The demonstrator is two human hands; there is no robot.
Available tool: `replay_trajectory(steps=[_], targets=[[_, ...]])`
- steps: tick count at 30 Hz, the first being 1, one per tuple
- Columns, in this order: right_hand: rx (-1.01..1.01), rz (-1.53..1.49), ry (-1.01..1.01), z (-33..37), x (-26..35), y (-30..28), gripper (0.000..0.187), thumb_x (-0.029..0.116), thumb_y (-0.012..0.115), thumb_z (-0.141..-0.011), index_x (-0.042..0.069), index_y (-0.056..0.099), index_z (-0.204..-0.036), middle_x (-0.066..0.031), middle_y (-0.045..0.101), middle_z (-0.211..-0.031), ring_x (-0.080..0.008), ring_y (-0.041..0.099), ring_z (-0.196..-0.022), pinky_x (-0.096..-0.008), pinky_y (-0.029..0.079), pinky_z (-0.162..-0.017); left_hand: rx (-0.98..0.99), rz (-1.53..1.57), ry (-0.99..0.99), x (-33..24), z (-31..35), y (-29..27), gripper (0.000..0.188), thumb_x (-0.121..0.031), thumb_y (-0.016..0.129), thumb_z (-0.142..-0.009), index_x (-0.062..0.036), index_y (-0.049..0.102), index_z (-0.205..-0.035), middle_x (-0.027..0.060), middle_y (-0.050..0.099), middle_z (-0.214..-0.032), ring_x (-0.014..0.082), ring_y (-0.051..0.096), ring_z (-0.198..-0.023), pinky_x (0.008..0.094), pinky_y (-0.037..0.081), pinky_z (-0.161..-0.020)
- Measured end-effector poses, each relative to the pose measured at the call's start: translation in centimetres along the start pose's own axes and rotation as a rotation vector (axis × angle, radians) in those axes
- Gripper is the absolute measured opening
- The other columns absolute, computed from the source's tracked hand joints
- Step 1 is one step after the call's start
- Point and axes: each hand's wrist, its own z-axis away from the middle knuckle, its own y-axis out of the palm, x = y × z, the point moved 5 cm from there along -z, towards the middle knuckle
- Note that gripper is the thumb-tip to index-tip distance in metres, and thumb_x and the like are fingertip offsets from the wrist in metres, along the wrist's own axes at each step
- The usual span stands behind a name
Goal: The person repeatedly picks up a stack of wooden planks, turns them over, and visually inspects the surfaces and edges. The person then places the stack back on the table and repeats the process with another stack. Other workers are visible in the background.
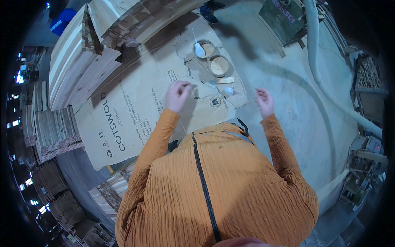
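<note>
Dark lettering is printed on flattened brown cardboard [138,92] at ten o'clock. Above it, the left hand [178,97] is curled, any grip indiscernible; the right hand [264,103] is loosely opened near a small white bottle [228,90] at one o'clock.

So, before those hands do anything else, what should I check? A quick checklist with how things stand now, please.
1. Left hand empty: cannot tell; curled fingers may hide something.
2. Right hand empty: ok, nothing shows in it.
3. Small white bottle set down: ok, it is on the cardboard, between the hands.
4. Light-handled tool set down: ok, beside the nearer tub.
5. Long-nozzled bottle clear of the farther tub: not ok, it rests in or across it.
6. Cardboard edges whole: not ok, they look torn in places.
</note>
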Motion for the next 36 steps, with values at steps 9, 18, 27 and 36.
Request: replay_trajectory(steps=[9,18,27,36], targets=[[0.056,0.524,-0.573,-0.1,4.4,9.7,0.026,0.015,0.063,-0.075,0.003,0.06,-0.098,-0.0117,0.059,-0.094,-0.0221,0.057,-0.083,-0.0338,0.045,-0.077,0.443,-0.551,0.447,-4.3,-1.2,6.8,0.053,-0.034,0.069,-0.072,-0.0129,0.054,-0.117,0.0103,0.05,-0.112,0.0288,0.049,-0.101,0.0399,0.044,-0.085],[0.03,0.039,-0.125,5.3,2.1,5.8,0.024,0.017,0.058,-0.082,0.001,0.056,-0.1,-0.0053,0.056,-0.074,-0.0142,0.055,-0.064,-0.0275,0.045,-0.059,0.515,-0.631,0.629,-7.2,5.2,9.2,0.064,-0.047,0.074,-0.059,-0.0115,0.054,-0.108,0.0086,0.051,-0.106,0.0289,0.05,-0.094,0.0396,0.044,-0.074],[-0.073,-0.165,0.174,14.1,-1.5,7.3,0.022,0.021,0.047,-0.093,0.003,0.058,-0.102,-0.0012,0.054,-0.068,-0.0074,0.051,-0.058,-0.0217,0.042,-0.051,0.602,0.316,-0.102,1.2,5.1,9.4,0.043,-0.011,0.066,-0.07,-0.0051,0.054,-0.111,0.0066,0.059,-0.094,0.0144,0.055,-0.087,0.0271,0.046,-0.077],[-0.095,-0.043,0.1,12.2,-3.4,13.4,0.025,0.026,0.049,-0.092,0.003,0.06,-0.094,-0.0033,0.054,-0.059,-0.0121,0.051,-0.051,-0.0295,0.043,-0.05,0.709,0.351,-0.09,0.7,5.5,9.1,0.043,-0.003,0.061,-0.078,-0.0042,0.051,-0.12,0.0033,0.06,-0.09,0.0096,0.056,-0.074,0.0231,0.047,-0.061]])
